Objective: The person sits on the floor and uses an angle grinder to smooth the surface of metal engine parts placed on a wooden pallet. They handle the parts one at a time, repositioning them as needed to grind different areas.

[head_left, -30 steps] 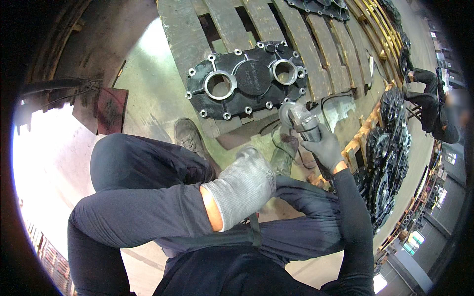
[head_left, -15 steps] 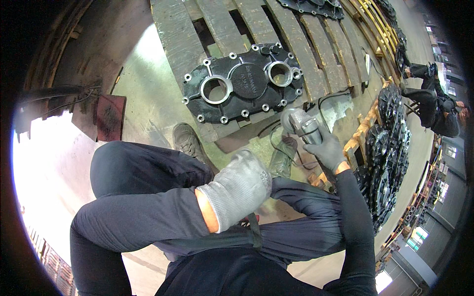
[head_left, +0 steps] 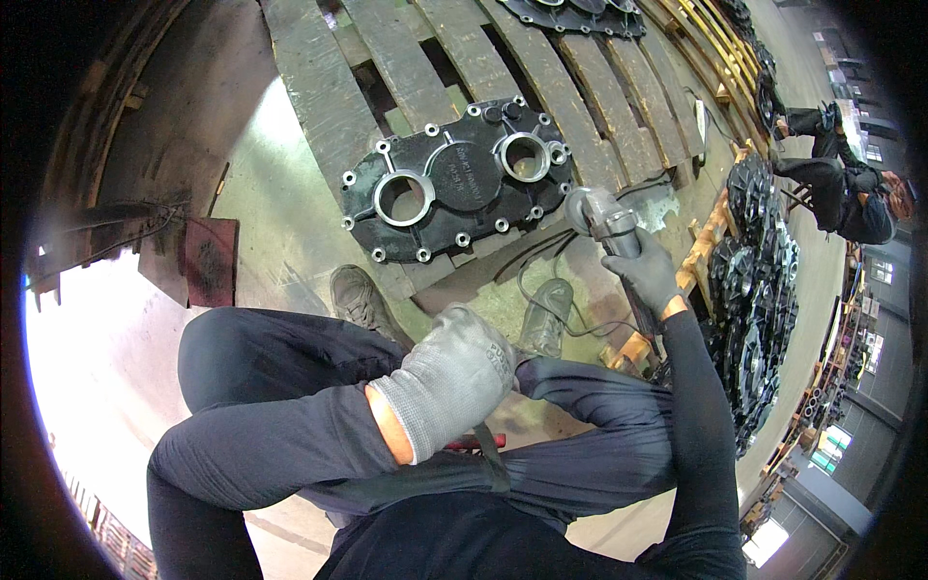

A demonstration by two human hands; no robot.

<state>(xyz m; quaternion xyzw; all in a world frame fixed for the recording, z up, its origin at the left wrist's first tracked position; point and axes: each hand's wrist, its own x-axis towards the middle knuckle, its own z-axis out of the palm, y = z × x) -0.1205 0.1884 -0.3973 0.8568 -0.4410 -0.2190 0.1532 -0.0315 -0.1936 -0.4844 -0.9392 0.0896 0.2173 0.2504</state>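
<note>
My right hand (head_left: pixel 645 271), in a dark grey glove, is wrapped round the body of an angle grinder (head_left: pixel 611 224). The grinder's round head sits just off the right end of a black metal cover casting (head_left: pixel 464 179), apart from it as far as I can tell. That casting lies flat on a wooden pallet, with two bright machined rings and several bolt bosses along its edge. My left hand (head_left: pixel 452 382), in a light grey knit glove, is curled closed above my lap, nearer to me than the casting. Its fingertips are turned away, so anything inside is hidden.
Under the casting is the slatted pallet (head_left: pixel 406 72), with another black casting (head_left: pixel 580 17) at its far edge. Black castings (head_left: pixel 749 309) are stacked on the right. A dark cord (head_left: pixel 527 280) loops by my shoe (head_left: pixel 546 319). A person (head_left: pixel 851 198) sits far right.
The view has shifted, so the casting appears farther left. My right hand has carried the grinder slightly away and rightward from it. My left hand stays closed, with a small shift toward me.
</note>
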